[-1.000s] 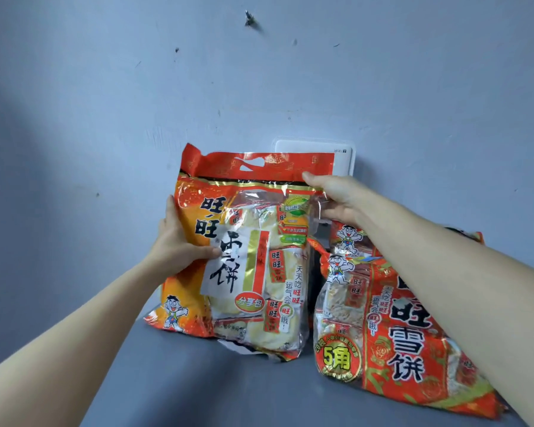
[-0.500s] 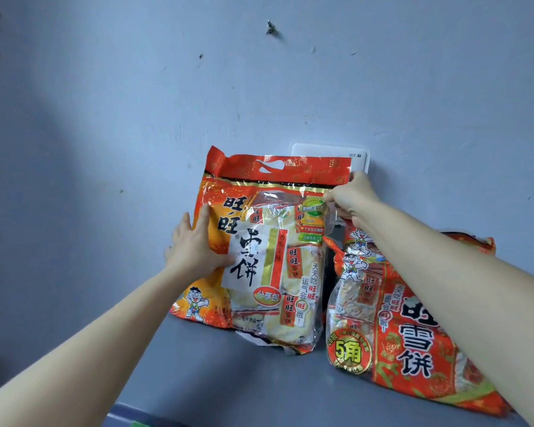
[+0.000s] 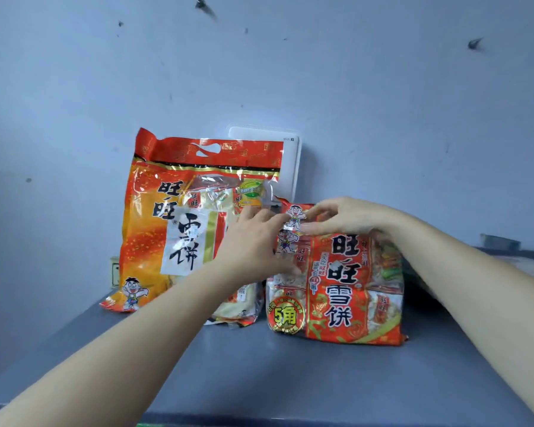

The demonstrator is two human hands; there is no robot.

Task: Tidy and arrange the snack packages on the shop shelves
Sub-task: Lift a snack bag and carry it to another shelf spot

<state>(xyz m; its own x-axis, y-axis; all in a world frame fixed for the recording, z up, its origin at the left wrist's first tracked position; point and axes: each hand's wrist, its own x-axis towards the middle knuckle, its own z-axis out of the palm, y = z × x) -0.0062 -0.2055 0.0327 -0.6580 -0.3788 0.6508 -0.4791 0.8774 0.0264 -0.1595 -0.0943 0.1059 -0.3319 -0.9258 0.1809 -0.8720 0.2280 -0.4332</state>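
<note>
Both hands have left the tall bag (image 3: 179, 223), which now leans alone against the wall (image 3: 74, 118) on the grey shelf (image 3: 244, 374). Left hand (image 3: 253, 241) and right hand (image 3: 349, 215) grasp the top of the red bag (image 3: 346, 291) just beside it.

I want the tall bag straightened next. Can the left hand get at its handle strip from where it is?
Probably yes. The left hand rests on the smaller bag, and nothing covers the tall bag's handle strip above it.
</note>
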